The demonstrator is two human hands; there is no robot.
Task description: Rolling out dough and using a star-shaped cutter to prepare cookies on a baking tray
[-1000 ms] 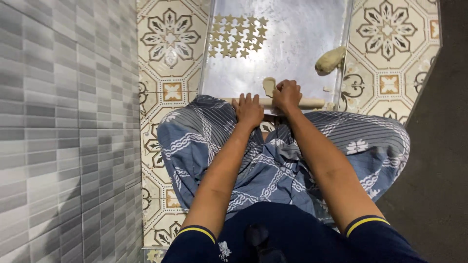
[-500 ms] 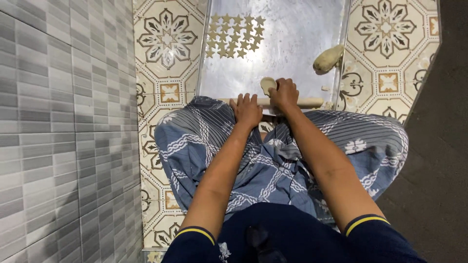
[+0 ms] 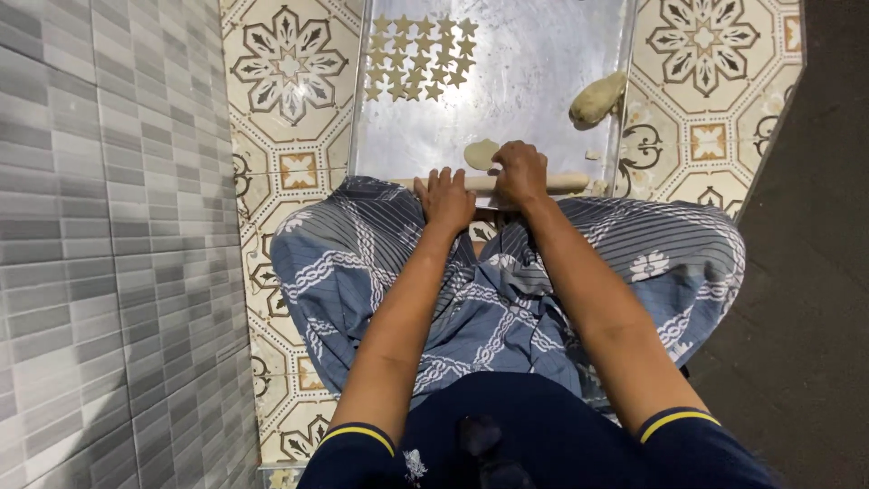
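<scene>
I sit cross-legged on the floor before a metal tray [image 3: 534, 81]. A wooden rolling pin [image 3: 566, 183] lies across the tray's near edge. My left hand [image 3: 448, 197] rests flat on the pin's left part. My right hand [image 3: 520, 172] is curled over its middle. A small flattened piece of dough [image 3: 480, 154] lies just beyond the pin, partly hidden by my right hand. Several star-shaped dough cutouts [image 3: 421, 56] lie in rows at the tray's far left. A lump of dough [image 3: 597, 98] sits at the tray's right rim.
Patterned floor tiles [image 3: 290, 68] surround the tray. A grey tiled wall [image 3: 109, 226] runs along the left. Dark flooring [image 3: 815, 272] lies to the right. My blue patterned sarong [image 3: 507, 299] covers my legs below the tray.
Both hands and the pin have shifted slightly toward me over the flattened dough, and the view has tilted a little.
</scene>
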